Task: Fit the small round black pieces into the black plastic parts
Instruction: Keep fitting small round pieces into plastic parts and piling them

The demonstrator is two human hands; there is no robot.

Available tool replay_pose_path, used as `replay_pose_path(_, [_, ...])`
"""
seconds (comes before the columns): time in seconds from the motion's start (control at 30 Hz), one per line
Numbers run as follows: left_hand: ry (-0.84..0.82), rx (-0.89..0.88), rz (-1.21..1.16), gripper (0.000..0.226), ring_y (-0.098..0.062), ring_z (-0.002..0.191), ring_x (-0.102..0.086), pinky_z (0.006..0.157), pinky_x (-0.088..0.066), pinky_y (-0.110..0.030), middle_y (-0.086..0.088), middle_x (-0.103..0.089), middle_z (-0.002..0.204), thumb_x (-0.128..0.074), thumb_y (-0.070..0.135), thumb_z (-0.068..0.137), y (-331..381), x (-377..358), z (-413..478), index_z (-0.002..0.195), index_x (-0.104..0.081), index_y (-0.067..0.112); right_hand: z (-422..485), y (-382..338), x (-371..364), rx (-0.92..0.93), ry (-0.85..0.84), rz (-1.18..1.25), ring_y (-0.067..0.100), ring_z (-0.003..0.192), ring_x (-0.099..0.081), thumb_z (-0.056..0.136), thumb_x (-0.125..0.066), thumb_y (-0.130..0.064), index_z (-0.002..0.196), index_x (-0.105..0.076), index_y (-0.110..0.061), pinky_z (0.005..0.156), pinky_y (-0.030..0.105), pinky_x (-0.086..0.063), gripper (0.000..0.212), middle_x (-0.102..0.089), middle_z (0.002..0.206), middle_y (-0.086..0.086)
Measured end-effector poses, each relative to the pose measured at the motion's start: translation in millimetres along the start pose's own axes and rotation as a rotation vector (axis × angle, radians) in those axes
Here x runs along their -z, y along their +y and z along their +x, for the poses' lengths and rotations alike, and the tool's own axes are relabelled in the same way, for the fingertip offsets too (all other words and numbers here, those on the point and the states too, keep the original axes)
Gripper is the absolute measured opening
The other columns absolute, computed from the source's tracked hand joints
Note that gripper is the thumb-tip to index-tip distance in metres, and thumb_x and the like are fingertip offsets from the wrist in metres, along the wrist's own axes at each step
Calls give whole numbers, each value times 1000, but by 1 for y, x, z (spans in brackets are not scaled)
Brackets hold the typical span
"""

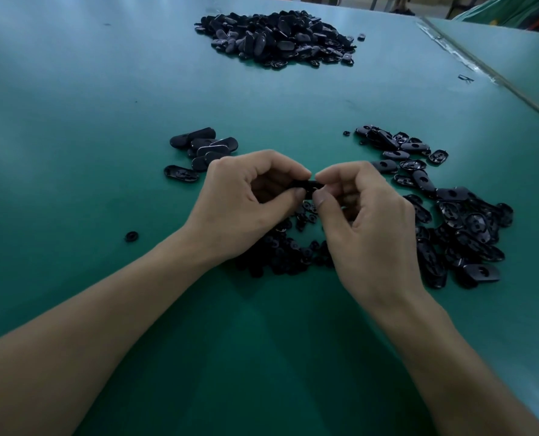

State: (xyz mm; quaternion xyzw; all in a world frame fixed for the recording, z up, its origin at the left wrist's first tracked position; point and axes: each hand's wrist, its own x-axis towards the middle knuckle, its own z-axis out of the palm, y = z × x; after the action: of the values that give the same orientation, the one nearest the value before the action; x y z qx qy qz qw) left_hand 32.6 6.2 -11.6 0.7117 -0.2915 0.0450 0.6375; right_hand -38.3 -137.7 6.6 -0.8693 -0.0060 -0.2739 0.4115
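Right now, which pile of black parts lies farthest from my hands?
The big heap at the far end; the small stack lies by your left hand, the wide spread by your right hand.

Between my left hand (243, 199) and right hand (365, 221) the part (309, 185) mostly under fingertips (303, 174), small pieces (280, 251) beneath my palms half hidden, I cannot tell if one sits in the part, forearms (104, 325) cropped

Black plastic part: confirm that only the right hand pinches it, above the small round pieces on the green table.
Wrong on the hands: the head view shows the left hand and the right hand each pinching an end of the black plastic part, above the small round pieces on the green table.
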Motion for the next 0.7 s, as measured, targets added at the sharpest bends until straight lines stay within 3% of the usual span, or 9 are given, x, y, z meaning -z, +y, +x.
replay_pose_path(0.27, [-4,-123,172,20,-7,78,-73,75,-58,-24,9,-75,89,-75,7,84,2,-1,-1,97,-73,22,0,-3,2,-33,-13,-11,1,77,-61,90,-68,-9,93,-48,-29,66,9,-45,29,-61,80,-15])
replay_pose_path(0.53, [-45,-82,141,19,-19,77,-73,73,-60,-39,1,-76,88,-74,7,82,-1,-1,-1,96,-74,18,1,-2,4,-8,-23,-35,-1,73,-59,89,-69,-7,89,-52,-22,62,10,-45,23,-60,75,-16])
replay_pose_path(0.7, [-67,-115,211,18,-11,74,-70,70,-58,-33,6,-74,85,-75,4,81,-1,0,-1,96,-72,15,-1,-3,2,-24,31,-54,5,70,-61,86,-72,-9,84,-53,-25,61,15,-47,25,-62,72,-14])
